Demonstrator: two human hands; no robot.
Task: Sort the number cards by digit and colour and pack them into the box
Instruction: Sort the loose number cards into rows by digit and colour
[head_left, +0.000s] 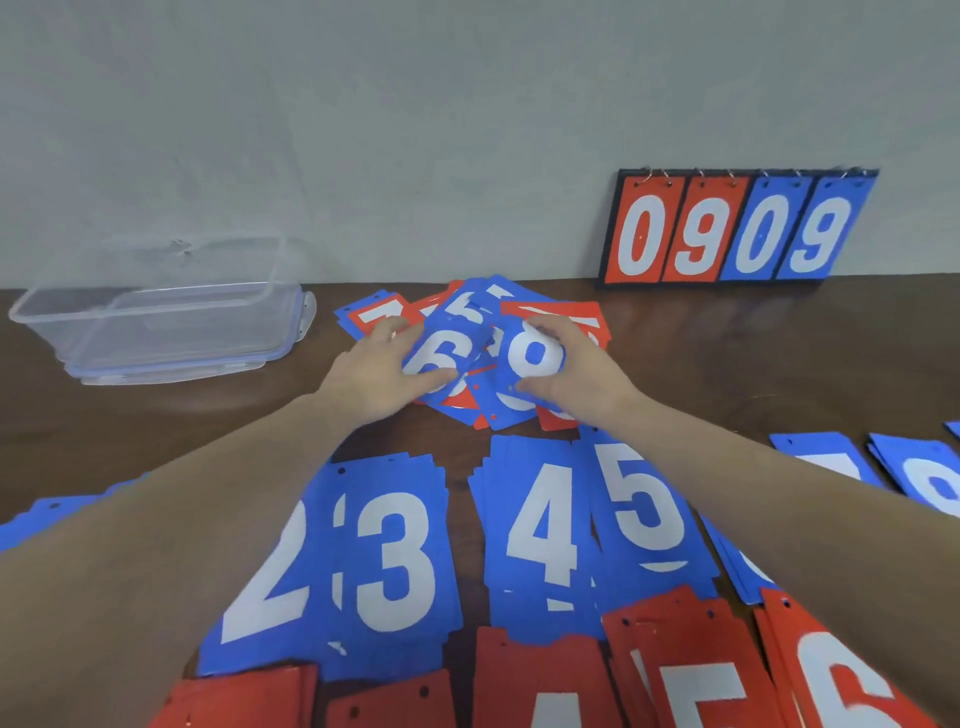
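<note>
In the unsorted heap (483, 353) of red and blue cards at the middle of the table (208, 431), the left hand (382, 371) pinches a blue 6 card (441, 353) and the right hand (571, 374) grips a blue 8 card (535, 358). Sorting looks to be mid-way: blue piles 2 to 5 (395, 561) lie nearer, red piles (701, 675) nearest. Next, I judge, each card goes to its matching pile; the clear box (156, 322), far left, holds nothing yet.
</note>
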